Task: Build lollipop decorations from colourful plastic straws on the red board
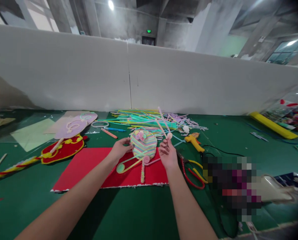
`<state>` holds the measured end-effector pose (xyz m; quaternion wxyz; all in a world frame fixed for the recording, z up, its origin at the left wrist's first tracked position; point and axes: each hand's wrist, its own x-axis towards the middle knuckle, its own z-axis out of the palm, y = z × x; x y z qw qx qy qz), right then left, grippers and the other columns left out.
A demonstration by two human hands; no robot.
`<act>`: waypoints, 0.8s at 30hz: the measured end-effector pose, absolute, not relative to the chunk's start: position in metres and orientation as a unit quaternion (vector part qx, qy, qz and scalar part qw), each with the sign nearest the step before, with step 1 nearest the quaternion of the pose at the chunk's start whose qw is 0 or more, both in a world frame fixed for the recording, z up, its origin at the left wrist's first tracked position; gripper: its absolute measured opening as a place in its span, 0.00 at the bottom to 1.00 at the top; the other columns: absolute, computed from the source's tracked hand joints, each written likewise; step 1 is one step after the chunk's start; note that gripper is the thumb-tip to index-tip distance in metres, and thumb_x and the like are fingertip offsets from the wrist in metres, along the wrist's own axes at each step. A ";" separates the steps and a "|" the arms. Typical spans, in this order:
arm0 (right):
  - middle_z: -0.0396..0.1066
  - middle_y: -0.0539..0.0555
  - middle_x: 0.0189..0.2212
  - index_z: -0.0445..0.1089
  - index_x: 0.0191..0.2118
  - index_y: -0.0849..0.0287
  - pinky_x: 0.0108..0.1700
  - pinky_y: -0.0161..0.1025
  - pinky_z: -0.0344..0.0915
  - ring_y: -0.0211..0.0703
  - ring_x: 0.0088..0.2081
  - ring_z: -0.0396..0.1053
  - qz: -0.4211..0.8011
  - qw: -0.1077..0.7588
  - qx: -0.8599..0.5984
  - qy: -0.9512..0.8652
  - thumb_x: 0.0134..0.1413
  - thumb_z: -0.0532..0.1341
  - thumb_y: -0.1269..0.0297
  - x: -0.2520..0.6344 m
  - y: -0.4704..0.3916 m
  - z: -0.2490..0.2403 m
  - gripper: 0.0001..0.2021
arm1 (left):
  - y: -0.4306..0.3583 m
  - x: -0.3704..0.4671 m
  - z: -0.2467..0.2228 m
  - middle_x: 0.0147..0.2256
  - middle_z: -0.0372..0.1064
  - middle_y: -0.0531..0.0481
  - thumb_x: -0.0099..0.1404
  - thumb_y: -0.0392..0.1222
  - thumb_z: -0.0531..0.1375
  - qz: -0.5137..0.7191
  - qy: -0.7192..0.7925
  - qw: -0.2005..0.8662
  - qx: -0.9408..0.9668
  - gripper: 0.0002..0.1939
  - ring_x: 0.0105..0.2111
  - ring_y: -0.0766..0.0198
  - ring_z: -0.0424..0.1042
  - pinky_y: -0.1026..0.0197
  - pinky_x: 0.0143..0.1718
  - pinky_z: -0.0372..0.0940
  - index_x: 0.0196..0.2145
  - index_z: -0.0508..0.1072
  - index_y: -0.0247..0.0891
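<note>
A small striped fan (pixel 144 146) in pastel colours, with flower-like coils near its top and a short handle below, is over a red sheet (pixel 86 165). My left hand (pixel 120 149) grips the fan's left edge between thumb and fingers. Just right of the fan, my right hand (pixel 168 153) is closed on a pale pink pipe cleaner coil (pixel 169 135), with straight ends pointing up and left. A green coil (pixel 120 168) and a pink coil (pixel 146 160) with long tails lie across the fan's lower part.
Loose pipe cleaners (pixel 149 120) are heaped behind the fan. To the right are a yellow glue gun (pixel 195 143) with a cord and red-and-yellow-handled pliers or scissors (pixel 192 178). A red fan (pixel 64 150) and a lilac fan (pixel 72 128) lie left. A white partition (pixel 89 73) stands behind.
</note>
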<state>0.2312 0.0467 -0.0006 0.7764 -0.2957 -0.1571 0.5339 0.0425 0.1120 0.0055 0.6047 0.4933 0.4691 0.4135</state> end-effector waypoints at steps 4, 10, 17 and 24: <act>0.57 0.45 0.22 0.61 0.27 0.55 0.14 0.24 0.53 0.27 0.19 0.55 0.542 0.785 -0.273 -0.128 0.40 0.62 0.60 0.232 0.046 0.001 0.10 | 0.118 0.042 0.010 0.30 0.67 0.51 0.34 0.43 0.66 0.429 0.450 0.601 0.503 0.26 0.26 0.69 0.66 0.64 0.29 0.64 0.34 0.69 0.34; 0.56 0.44 0.22 0.61 0.28 0.56 0.14 0.23 0.54 0.26 0.20 0.55 0.556 0.786 -0.245 -0.118 0.40 0.62 0.61 0.234 0.047 0.000 0.10 | 0.148 0.048 0.011 0.27 0.67 0.51 0.33 0.42 0.67 0.430 0.414 0.625 0.502 0.28 0.27 0.67 0.67 0.61 0.32 0.63 0.35 0.68 0.34; 0.57 0.44 0.22 0.61 0.28 0.56 0.15 0.21 0.54 0.25 0.20 0.55 0.554 0.794 -0.222 -0.118 0.41 0.63 0.63 0.237 0.047 0.002 0.08 | 0.177 0.052 0.002 0.26 0.65 0.51 0.39 0.45 0.63 0.385 0.498 0.444 0.638 0.25 0.24 0.67 0.65 0.60 0.29 0.63 0.37 0.69 0.33; 0.57 0.44 0.21 0.63 0.28 0.57 0.14 0.21 0.53 0.25 0.20 0.55 0.569 0.795 -0.196 -0.078 0.42 0.62 0.67 0.238 0.048 0.001 0.06 | 0.140 0.037 0.018 0.31 0.66 0.48 0.51 0.48 0.54 0.291 0.502 0.192 0.791 0.14 0.29 0.64 0.66 0.63 0.33 0.60 0.32 0.70 0.37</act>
